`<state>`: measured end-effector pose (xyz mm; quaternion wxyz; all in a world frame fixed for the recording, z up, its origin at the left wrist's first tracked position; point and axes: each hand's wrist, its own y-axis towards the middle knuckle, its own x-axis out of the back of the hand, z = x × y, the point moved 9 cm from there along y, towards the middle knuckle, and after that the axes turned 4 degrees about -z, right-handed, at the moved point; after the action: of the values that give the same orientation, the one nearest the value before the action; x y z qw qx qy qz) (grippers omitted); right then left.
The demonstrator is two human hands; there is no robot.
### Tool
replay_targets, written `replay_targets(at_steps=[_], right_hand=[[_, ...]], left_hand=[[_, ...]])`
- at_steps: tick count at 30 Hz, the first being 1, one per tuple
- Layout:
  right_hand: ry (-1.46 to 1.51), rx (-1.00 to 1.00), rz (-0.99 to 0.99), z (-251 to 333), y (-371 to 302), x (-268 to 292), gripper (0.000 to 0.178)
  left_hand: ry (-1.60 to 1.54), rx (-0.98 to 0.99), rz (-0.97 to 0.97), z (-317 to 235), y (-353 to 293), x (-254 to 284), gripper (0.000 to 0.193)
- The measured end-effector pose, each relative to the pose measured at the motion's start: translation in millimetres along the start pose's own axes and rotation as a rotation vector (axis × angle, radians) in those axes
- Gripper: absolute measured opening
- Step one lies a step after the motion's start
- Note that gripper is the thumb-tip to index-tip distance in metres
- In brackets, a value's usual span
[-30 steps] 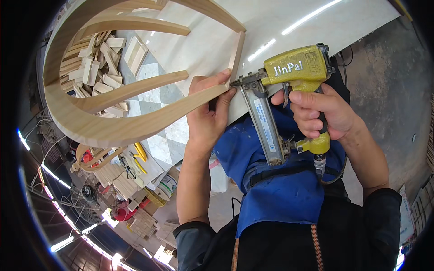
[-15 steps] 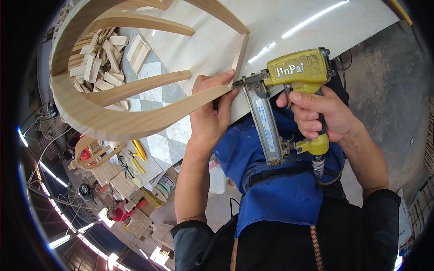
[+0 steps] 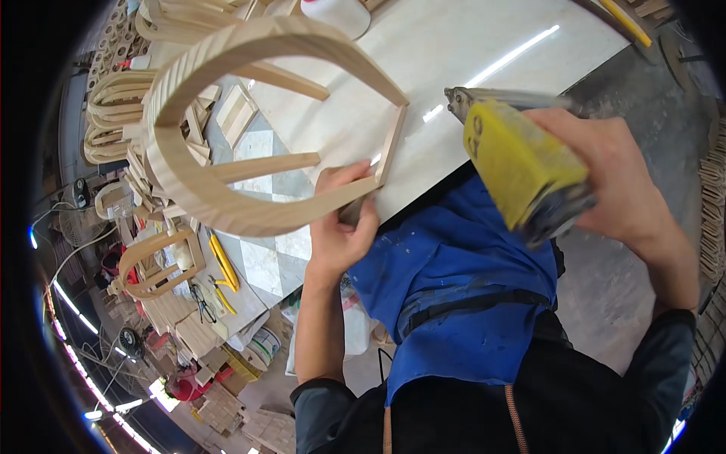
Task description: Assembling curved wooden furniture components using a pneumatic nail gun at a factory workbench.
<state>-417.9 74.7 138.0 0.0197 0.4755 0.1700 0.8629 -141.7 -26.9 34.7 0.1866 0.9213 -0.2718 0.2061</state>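
A curved, pale wooden frame (image 3: 253, 216) with straight legs inside its loop stands on the pale worktable (image 3: 439, 155). Its open side is bridged by a short straight bar. My left hand (image 3: 333, 234) pinches the near end of the curve by the corner with that bar, thumb below and fingers behind. To the right, my right hand (image 3: 616, 178) is wrapped around a yellow nail gun (image 3: 514, 155), lifted apart from the wood and blurred by motion. The gun's rear faces me and its nose points away, over the table; the grip is mostly hidden.
Several curved wooden pieces (image 3: 117, 98) are stacked at the far left. A white bottle (image 3: 336, 15) stands at the table's back. Yellow-handled pliers (image 3: 223, 261) lie left of my forearm, near another wooden frame (image 3: 140, 268). A blue apron (image 3: 454, 257) covers my lap.
My right hand has raised the nail gun off the frame's corner, up and to the right, and turned it. The frame has tilted and shifted slightly rightward; my left hand keeps its hold.
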Motion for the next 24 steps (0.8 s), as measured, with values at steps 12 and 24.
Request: replay_targets(at_steps=[12,24], right_hand=[[-0.572,0.333,0.004,-33.5,7.7,-58.4,0.03],[-0.527,0.374,-0.001,-37.8,6.4,-73.5,0.031]], left_hand=[[-0.408,0.453,0.012,25.1,60.0,-13.1,0.056],[-0.388,0.416,0.21,22.4,100.7,-42.5,0.046]])
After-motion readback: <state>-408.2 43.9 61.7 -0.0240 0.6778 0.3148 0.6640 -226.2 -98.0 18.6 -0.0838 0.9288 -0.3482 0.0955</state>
